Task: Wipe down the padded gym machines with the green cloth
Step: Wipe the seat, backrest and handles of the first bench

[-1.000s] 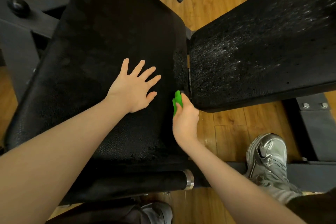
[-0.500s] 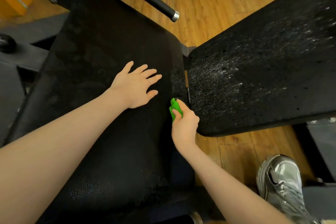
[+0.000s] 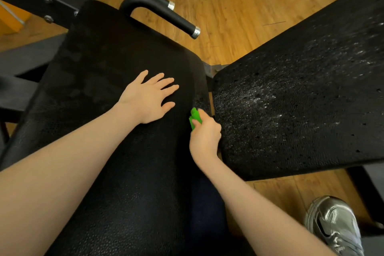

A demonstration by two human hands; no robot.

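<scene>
Both hands are sitting lower on the pads than a moment ago, and the silver-tipped black handle bar point(image 3: 166, 14) is showing more fully at the top as the camera tilts up. Going from the left, the long black textured seat pad point(image 3: 108, 151) is running from upper left to the bottom edge, and the left hand point(image 3: 148, 100) is resting flat on it with its fingers point(image 3: 166, 82) straight and spread apart, holding nothing. Just to its right, the right hand point(image 3: 204, 137) is gripping the small bright green cloth point(image 3: 195, 117), fingers curled tight around it, and is pressing it against the right edge of the seat pad, at the narrow gap beside the wide black perforated back pad point(image 3: 301, 100). That pad is showing pale speckled marks across its surface. Further right, a silver sneaker point(image 3: 332, 226) is standing on the wooden plank floor point(image 3: 228, 16).
</scene>
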